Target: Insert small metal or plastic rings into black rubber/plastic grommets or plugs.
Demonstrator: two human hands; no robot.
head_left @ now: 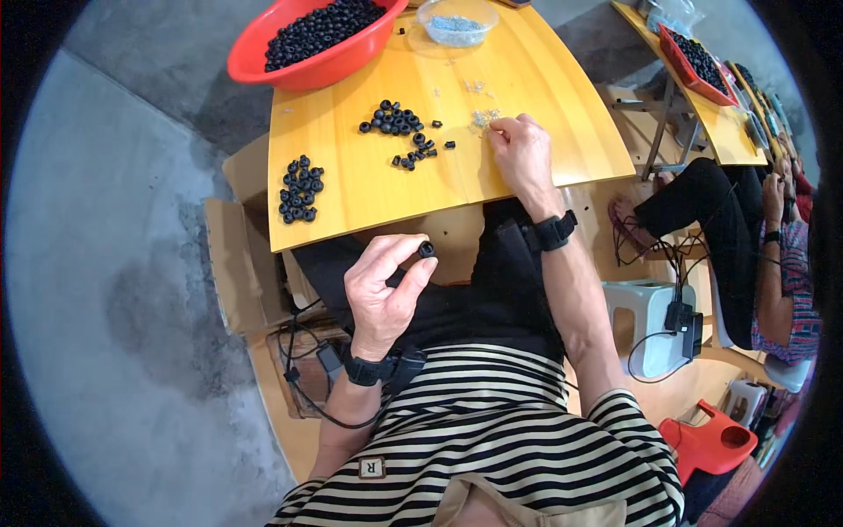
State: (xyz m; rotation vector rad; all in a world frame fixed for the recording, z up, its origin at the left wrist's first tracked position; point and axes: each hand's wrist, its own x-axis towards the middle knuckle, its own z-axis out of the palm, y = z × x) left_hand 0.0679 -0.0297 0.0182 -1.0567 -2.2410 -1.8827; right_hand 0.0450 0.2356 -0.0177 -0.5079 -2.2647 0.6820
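Just off the front edge of the table, my left hand (385,285) pinches a small black round part (427,249) with a hole, between thumb and fingertips. Over the tabletop, my right hand (524,158) has its fingers drawn together beside a scatter of tiny clear pieces (484,117). Whatever is between those fingertips is too small to make out. Several loose black parts (392,119) of the same sort lie left of my right hand, with more (414,158) just nearer. Another cluster of black parts (300,189) sits at the table's left edge.
A red basin (250,68) heaped with black parts stands at the far left of the yellow table (351,189). Beside it is a clear bowl (457,28) with pale blue bits. To the right are a white stool (645,329), cables, and another person (773,255) at a second table.
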